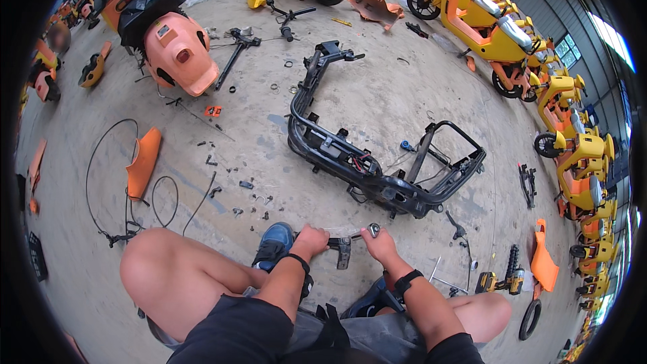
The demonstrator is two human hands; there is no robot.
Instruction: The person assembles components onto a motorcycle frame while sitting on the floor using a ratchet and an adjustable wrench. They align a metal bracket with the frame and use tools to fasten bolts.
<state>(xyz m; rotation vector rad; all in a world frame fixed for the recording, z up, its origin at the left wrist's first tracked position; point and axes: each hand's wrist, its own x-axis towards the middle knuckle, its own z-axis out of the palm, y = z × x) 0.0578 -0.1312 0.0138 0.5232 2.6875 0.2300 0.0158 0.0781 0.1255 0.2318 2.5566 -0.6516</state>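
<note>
My left hand [313,238] is closed around one end of a small black metal bracket [342,253], low in front of me between my shoes. A flat arm of the bracket hangs down beside the fingers. To its right, my right hand [382,245] is wrapped around a ratchet wrench [373,230], whose round silver head shows above the fist. A thin shaft runs from the wrench side toward the bracket; whether it sits in a bolt is too small to tell. Beyond both hands a bare black scooter frame [344,162] lies on the concrete floor.
Small bolts and clips [247,185] lie left of the frame, near looped black cables [128,182] and an orange panel [143,163]. At right are a yellow-black cordless drill [486,282] and another orange panel [543,259]. Yellow scooters [573,162] line the right side.
</note>
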